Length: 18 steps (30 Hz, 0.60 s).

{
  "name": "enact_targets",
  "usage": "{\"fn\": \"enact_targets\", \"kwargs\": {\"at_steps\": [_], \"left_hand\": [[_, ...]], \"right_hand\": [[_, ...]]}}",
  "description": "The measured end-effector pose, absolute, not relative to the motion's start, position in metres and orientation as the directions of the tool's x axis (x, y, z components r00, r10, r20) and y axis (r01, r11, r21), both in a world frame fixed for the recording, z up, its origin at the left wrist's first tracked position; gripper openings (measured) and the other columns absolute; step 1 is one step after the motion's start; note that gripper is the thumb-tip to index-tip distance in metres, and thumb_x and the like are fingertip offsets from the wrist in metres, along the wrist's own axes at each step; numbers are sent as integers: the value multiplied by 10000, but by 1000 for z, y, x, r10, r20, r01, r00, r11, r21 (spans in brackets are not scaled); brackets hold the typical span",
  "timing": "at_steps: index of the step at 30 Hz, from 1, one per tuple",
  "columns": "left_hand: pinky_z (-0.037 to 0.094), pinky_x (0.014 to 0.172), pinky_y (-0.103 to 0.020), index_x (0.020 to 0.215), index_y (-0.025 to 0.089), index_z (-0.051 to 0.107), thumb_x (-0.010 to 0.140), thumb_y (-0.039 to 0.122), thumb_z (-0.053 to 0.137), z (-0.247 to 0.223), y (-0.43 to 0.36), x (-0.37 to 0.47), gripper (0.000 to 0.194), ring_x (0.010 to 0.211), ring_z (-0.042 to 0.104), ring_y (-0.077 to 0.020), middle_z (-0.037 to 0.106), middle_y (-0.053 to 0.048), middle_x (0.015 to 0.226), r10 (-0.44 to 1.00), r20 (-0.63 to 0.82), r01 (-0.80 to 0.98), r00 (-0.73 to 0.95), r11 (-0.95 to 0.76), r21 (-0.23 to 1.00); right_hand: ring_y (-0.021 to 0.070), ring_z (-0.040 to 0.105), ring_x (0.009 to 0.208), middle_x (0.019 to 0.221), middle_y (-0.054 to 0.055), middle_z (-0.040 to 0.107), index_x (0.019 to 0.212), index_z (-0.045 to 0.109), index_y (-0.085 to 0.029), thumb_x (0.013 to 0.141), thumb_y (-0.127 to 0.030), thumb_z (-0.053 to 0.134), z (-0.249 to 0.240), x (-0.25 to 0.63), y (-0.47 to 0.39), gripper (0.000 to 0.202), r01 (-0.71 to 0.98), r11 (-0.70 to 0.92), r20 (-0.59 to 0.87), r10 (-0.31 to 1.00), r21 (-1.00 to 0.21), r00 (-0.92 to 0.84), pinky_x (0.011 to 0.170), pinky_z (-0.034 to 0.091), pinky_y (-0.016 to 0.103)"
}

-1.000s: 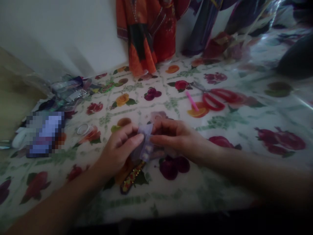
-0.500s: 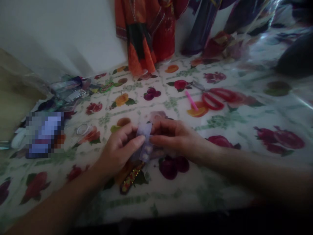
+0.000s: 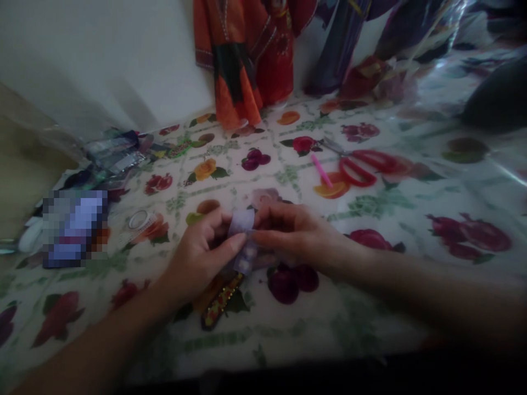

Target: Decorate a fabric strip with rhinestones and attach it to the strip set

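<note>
Between both hands is a small pale lavender strip (image 3: 242, 221) with whitish spots on its lower part. My left hand (image 3: 201, 247) pinches its left side, thumb on top. From the right, my right hand (image 3: 294, 227) grips the strip's other side with thumb and fingers pressed together. A dark, pointed band with red, green and gold beading (image 3: 222, 302) slants down and left just below the strip; whether it touches the strip is hidden.
Red-handled scissors (image 3: 358, 166) and a pink stick (image 3: 321, 170) lie beyond my right hand. A round clear roll (image 3: 140, 219), a blurred blue packet (image 3: 76, 227) and plastic bags (image 3: 113, 153) are at left. Dressed figures (image 3: 236, 71) stand at the back.
The strip's upper part looks slightly more bent toward the left between the fingers. Both hands remain nearly in place.
</note>
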<state>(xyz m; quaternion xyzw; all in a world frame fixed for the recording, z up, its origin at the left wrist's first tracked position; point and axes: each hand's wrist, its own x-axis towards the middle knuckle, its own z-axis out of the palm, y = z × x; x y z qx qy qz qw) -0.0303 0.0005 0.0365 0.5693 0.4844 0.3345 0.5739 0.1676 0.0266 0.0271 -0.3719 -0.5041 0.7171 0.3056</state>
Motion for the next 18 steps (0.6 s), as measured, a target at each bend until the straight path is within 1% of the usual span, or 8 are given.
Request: {"fn": "enact_targets", "kwargs": {"at_steps": [5,9,11,15,18], "left_hand": [[523,702,-182,973,230,605,919,242,624,41,0,-28,59,806,661,-117,688,24,889,940,-155,190,304,100,977],[520,697,-188,966,238,590,919,246,623,43,-2,-26,58,776,647,-112,675,32,864,935,-175,216,308,110,970],[515,686,-195,963,244,587,922,271,626,42,-2,-26,63,751,633,-112,662,34,847,934,-180,216,307,116,970],[468,596,-205,963,230,606,944,364,589,38,-1,-29,136,675,569,-114,615,21,807,946,-171,216,277,112,970],[467,617,-230,939,217,601,936,400,590,36,0,-31,183,710,575,-136,609,6,819,941,-190,277,280,110,955]], "right_hand": [[195,659,801,869,46,684,879,648,-205,812,-315,672,23,168,29,131,-20,-245,-193,809,-969,-554,675,546,323],[184,640,754,851,51,674,883,648,-188,812,-311,658,27,169,29,143,-14,-267,-215,804,-964,-555,637,527,309],[184,636,755,851,54,668,847,634,-183,816,-303,648,29,169,28,125,-31,-283,-220,804,-958,-552,642,522,309],[171,617,755,823,39,649,799,614,-192,823,-302,650,31,169,26,119,-58,-297,-221,813,-953,-538,650,514,299],[155,595,719,773,23,627,814,628,-197,827,-316,653,31,169,25,123,-53,-307,-236,820,-950,-521,615,499,277]]}}
